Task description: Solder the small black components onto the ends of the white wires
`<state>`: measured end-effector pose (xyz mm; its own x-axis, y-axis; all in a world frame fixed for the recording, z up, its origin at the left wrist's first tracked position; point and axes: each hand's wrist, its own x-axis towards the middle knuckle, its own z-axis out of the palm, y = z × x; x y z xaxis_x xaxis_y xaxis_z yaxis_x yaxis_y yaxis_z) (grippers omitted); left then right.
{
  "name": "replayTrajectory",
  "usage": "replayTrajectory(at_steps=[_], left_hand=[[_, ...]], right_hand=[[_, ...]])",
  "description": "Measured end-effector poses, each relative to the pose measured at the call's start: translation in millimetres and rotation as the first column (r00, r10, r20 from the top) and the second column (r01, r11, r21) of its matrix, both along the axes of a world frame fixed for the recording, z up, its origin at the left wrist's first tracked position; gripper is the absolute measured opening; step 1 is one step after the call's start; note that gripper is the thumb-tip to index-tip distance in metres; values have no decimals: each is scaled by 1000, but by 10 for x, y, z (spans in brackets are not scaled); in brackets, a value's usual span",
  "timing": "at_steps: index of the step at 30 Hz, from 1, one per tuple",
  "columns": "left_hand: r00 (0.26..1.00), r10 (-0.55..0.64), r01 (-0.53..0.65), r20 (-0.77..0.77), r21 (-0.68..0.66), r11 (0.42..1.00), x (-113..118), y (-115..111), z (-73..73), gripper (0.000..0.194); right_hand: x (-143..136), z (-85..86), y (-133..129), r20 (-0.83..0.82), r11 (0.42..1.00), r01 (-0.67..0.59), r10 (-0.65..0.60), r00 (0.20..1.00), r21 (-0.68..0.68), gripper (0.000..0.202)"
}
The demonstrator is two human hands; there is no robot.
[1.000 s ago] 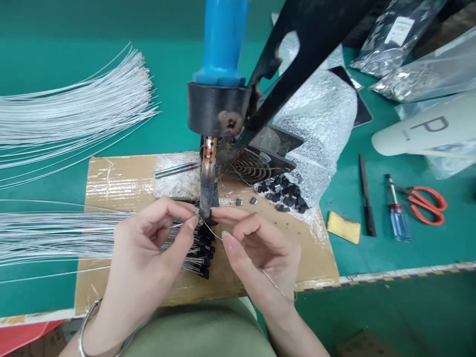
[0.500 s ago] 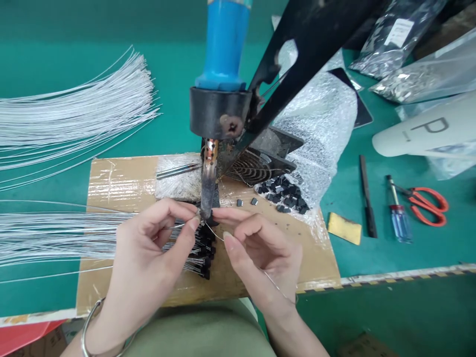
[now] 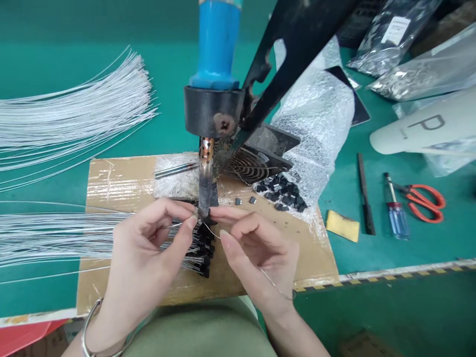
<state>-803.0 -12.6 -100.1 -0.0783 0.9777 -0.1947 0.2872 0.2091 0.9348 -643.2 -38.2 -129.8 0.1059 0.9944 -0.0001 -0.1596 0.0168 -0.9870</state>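
A blue-handled soldering iron hangs tip down in a black holder, its darkened tip between my fingertips. My left hand is closed in a pinch on a thin white wire, whose end is at the iron's tip. A small part at that end is mostly hidden by my fingers. My right hand is closed on a strand of solder wire, which runs to the tip and also shows across the palm. Below, wires with black connectors lie on the cardboard.
Bundled white wires lie at the left. Loose black connectors sit by bubble wrap. Rightward are a yellow sponge, a dark flat tool, a screwdriver and red-handled scissors. The iron's black bracket slants overhead.
The whole view has shifted slightly, so things appear a little further left. Both hands keep their grips at the iron's tip.
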Motion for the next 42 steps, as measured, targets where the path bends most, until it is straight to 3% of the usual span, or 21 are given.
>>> replayTrajectory(at_steps=[42], left_hand=[[1000, 1, -1, -30, 1, 1000, 1, -19, 1, 8]], right_hand=[[-22, 24, 14, 18, 999, 34, -34, 999, -31, 20]])
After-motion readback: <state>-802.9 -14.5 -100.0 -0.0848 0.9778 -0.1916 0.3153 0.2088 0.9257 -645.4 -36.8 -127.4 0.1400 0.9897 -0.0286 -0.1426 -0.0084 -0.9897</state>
